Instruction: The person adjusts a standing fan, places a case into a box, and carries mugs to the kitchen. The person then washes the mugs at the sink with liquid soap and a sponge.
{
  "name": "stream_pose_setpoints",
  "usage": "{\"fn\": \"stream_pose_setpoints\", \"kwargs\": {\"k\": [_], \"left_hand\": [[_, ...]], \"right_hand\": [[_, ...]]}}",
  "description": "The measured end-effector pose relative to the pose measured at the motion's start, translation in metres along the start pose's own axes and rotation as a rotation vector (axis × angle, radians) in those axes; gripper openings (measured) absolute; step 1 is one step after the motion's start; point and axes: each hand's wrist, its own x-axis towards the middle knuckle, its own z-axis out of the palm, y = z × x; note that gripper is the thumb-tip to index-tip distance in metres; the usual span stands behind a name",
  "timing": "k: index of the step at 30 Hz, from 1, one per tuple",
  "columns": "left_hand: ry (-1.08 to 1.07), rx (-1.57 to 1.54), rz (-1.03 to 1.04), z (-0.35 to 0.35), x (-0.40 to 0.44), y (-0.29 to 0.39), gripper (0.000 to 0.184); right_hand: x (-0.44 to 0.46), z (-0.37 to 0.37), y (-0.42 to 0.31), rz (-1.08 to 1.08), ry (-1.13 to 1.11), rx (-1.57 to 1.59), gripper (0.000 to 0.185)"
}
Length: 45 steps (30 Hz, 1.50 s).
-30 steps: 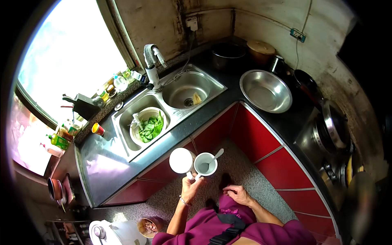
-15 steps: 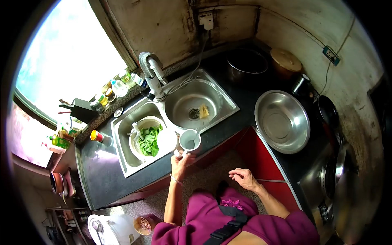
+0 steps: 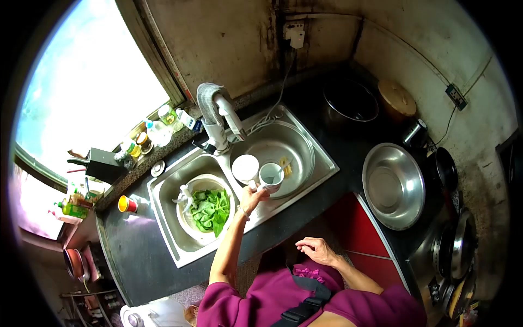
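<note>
Left grip [image 3: 253, 198]: closed round the handles of two mugs, side by side. My left arm reaches across the desk's front edge [image 3: 163, 286] to bring them over the near part of the sink's right basin; whether either bottom touches steel I cannot tell.

White mug [image 3: 245, 167], the left of the pair: top shows as a plain pale disc; lid or contents, cannot tell. Second mug [image 3: 271, 176], to its right: mouth up, a spoon [image 3: 280, 170] leaning in it towards the desk's right-hand wing.

Right grip [image 3: 317, 250]: part open, fingers loosely bent, empty, held before my body, short of the desk's front edge near its inner corner.

Sink [image 3: 328, 168]: two basins, set in the desk between front and back edges. Left basin holds a pale bowl [image 3: 187, 219] of green leaves [image 3: 211, 210]; right basin has a yellowish scrap [image 3: 287, 165] beyond the second mug. Tap [image 3: 218, 128] at the sink's back rim.

Yellow-and-red cup [image 3: 127, 204]: on its side, towards the desk's left end. Wide steel basin [image 3: 392, 185]: right-hand wing, close to its front edge. Dark pot [image 3: 350, 102]: back corner, lidded pot [image 3: 397, 101] just beside it.
</note>
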Motion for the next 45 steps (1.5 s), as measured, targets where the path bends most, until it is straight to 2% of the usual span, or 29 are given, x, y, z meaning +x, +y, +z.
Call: {"fn": "stream_pose_setpoints", "kwargs": {"k": [5,10,12,17,19,21,22,23,25,26,27,29,30,33,39,45], "left_hand": [[-0.07,0.113,-0.087,-0.015,0.052,-0.021,0.015],[-0.17,0.076,-0.216,-0.025,0.084,-0.033,0.02],[-0.24,0.239,-0.305,-0.029,0.099,-0.038,0.023],[-0.361,0.303,-0.397,-0.03,0.125,-0.055,0.021],[-0.405,0.334,-0.417,-0.03,0.129,-0.059,0.021],[-0.449,0.37,-0.55,-0.027,0.129,-0.052,0.02],[-0.454,0.5,-0.564,-0.025,0.131,-0.053,0.021],[-0.455,0.499,-0.57,-0.028,0.136,-0.069,0.021],[-0.429,0.62,-0.355,-0.036,0.147,-0.11,0.02],[-0.426,0.618,-0.36,-0.037,0.145,-0.105,0.02],[-0.448,0.482,-0.492,-0.039,0.144,-0.099,0.022],[-0.461,0.335,-0.624,-0.044,0.141,-0.081,0.024],[-0.525,0.667,-0.569,-0.044,0.141,-0.062,0.029],[-0.645,1.015,-0.525,-0.057,0.15,-0.07,0.041],[-0.516,1.095,-0.432,-0.062,0.159,-0.093,0.034],[-0.437,1.034,-0.361,-0.075,0.173,-0.131,0.024]], "right_hand": [[0.03,0.019,-0.005,0.013,0.019,-0.044,0.019],[0.04,0.035,-0.005,0.033,0.069,0.008,0.018],[0.044,0.034,-0.007,0.059,0.082,0.014,0.018],[0.057,0.019,0.0,0.093,0.078,-0.017,0.018],[0.063,0.011,0.001,0.019,0.112,-0.049,0.018],[0.068,0.003,0.003,0.041,0.115,-0.053,0.019],[0.07,0.0,0.004,0.035,0.122,-0.055,0.018],[0.072,-0.002,0.005,0.027,0.127,-0.058,0.017],[0.075,-0.006,0.006,0.039,0.117,-0.051,0.016],[0.077,-0.007,0.006,0.05,0.111,-0.059,0.016],[0.079,-0.008,0.006,0.059,0.104,-0.068,0.016],[0.086,-0.01,0.005,0.033,0.096,-0.086,0.016],[0.089,-0.01,0.005,0.006,0.095,-0.108,0.016],[0.098,-0.012,-0.002,-0.007,0.067,-0.151,0.016],[0.108,-0.01,-0.009,-0.077,0.065,-0.224,0.015],[0.105,-0.005,-0.013,-0.093,0.043,-0.248,0.015]]}}
